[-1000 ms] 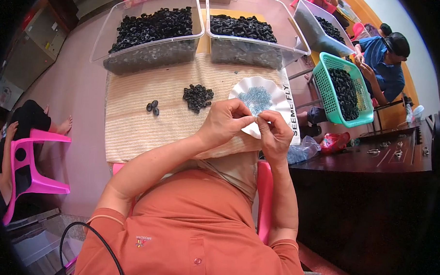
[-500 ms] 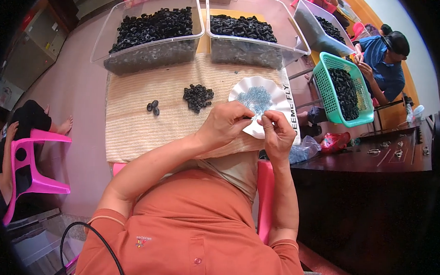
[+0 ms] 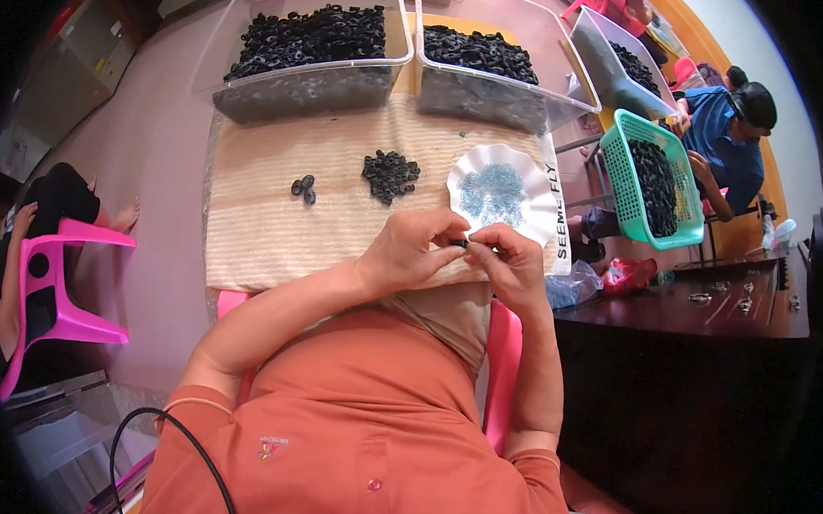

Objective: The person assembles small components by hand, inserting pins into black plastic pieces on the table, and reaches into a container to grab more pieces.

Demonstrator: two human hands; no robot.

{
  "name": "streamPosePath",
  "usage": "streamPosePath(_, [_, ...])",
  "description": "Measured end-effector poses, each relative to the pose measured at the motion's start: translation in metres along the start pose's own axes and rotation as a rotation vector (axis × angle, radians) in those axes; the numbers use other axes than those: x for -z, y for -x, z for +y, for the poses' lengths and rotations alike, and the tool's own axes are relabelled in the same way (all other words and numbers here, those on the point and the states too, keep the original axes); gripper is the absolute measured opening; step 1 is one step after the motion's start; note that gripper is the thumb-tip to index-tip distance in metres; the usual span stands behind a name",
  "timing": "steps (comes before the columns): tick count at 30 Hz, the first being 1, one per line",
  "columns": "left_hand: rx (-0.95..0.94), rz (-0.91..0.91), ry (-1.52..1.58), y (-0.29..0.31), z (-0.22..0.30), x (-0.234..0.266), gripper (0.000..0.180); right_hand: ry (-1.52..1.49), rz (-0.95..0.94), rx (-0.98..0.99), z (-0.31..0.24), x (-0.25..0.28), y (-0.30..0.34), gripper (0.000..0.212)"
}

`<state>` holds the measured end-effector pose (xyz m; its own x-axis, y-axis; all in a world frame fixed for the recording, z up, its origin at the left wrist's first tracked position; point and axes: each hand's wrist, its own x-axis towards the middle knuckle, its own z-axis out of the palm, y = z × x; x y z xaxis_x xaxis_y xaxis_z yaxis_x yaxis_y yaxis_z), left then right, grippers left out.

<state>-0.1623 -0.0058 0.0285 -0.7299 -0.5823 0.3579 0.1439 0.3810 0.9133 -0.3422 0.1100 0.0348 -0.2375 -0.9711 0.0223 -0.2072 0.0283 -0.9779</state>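
Note:
My left hand [image 3: 415, 246] and my right hand [image 3: 509, 264] meet fingertip to fingertip just in front of the plate. Between their pinched fingers sits a small black part [image 3: 461, 243], mostly covered by the fingers. A white plate with a wavy rim [image 3: 546, 227] holds a scatter of tiny pale-blue clear pieces [image 3: 493, 193]. Left of it, a heap of small black ring-like parts [image 3: 390, 176] lies on the striped beige cloth [image 3: 267, 243]. Farther left are a few black oval pieces [image 3: 303, 189] in a small group.
Two clear plastic bins [image 3: 299, 94] [image 3: 483, 105] full of black parts stand at the cloth's far edge. A green basket [image 3: 625, 174] and another bin [image 3: 608, 69] are at the right, near a seated person [image 3: 724, 132]. A dark table [image 3: 681, 312] is at right, a pink chair [image 3: 65, 317] at left.
Both hands have drawn back from over the plate to its near edge, and the black part now shows between the fingertips. The whole view has shifted a little.

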Motion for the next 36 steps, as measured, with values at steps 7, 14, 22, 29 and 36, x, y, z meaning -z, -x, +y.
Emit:
streamPosePath(7, [-0.076,-0.01,-0.046,0.019,0.001,0.008,0.021,-0.196,-0.209,-0.197,-0.005,-0.003,-0.004,0.008])
streamPosePath(14, [0.091,-0.034,0.044,0.037,0.001,0.02,0.018,-0.097,-0.295,-0.242,-0.006,-0.015,-0.011,0.009])
streamPosePath(22, [0.198,0.022,0.019,0.042,-0.005,0.032,0.016,0.667,0.013,0.393,-0.024,-0.032,-0.057,0.012])
streamPosePath(29, [0.246,0.051,0.075,0.045,-0.01,0.036,0.015,1.034,-0.083,0.42,-0.031,-0.048,-0.102,0.027])
streamPosePath(36, [0.263,0.069,0.102,0.048,-0.014,0.041,0.016,1.175,-0.276,0.314,-0.032,-0.057,-0.126,0.035])
